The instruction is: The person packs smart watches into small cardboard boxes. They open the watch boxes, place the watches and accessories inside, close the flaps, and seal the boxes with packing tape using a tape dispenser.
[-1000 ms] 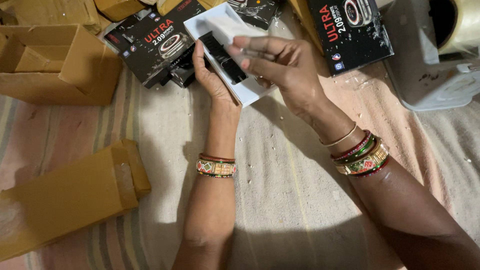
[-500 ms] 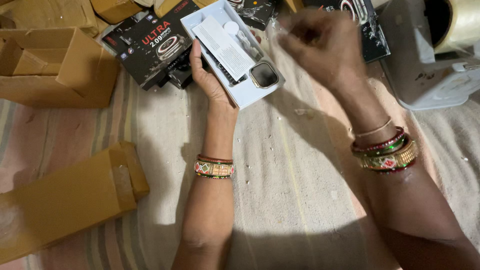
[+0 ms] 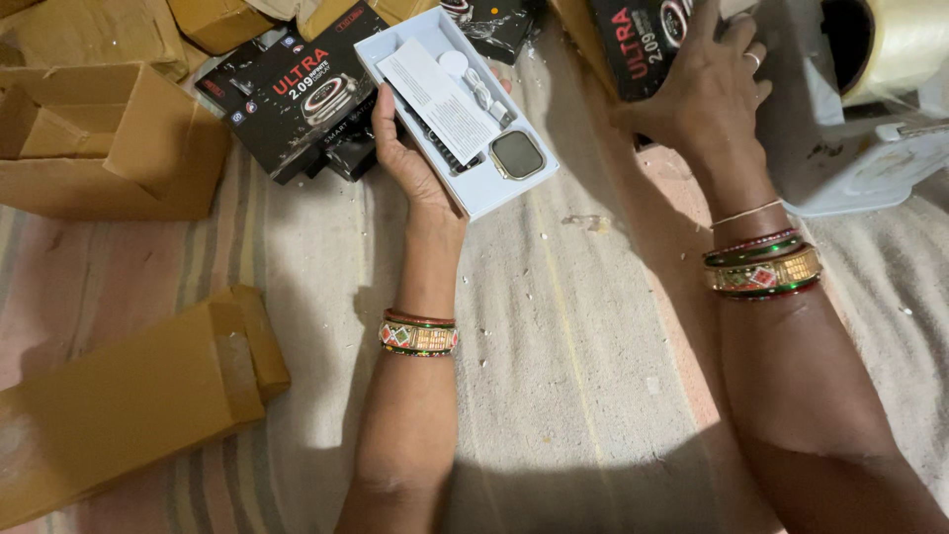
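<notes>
Here, near the upper middle of the frame, the left hand (image 3: 410, 163) holds one open white tray (image 3: 484, 193) from beneath, palm under it and fingers curled up along its left edge. In the tray lie one smartwatch (image 3: 517, 154) with a dark square face, one white paper leaflet (image 3: 440, 99) and one coiled white cable (image 3: 473, 84).

At the upper right, the right hand (image 3: 707, 94) rests with spread fingers on one black product box (image 3: 638, 44); whether it grips the box or only presses on it I cannot tell. Black boxes of this kind number at least three: this one, a second (image 3: 297, 104) at the upper left of the tray, and a third (image 3: 494, 20) at the top edge.

Brown cardboard boxes: one open (image 3: 109, 138) at the left, one closed (image 3: 129, 405) at the lower left, and others partly cut off at the top left. One roll of clear tape (image 3: 905, 44) sits in the upper right corner above a white object (image 3: 860, 168). Each wrist wears a stack of bangles (image 3: 418, 334). All rests on a striped cloth (image 3: 554, 396).

Half a second ago the right hand was raised and blurred above the tray; now it has reached to the black box at the upper right, while the left hand keeps the tray in much the same spot.
</notes>
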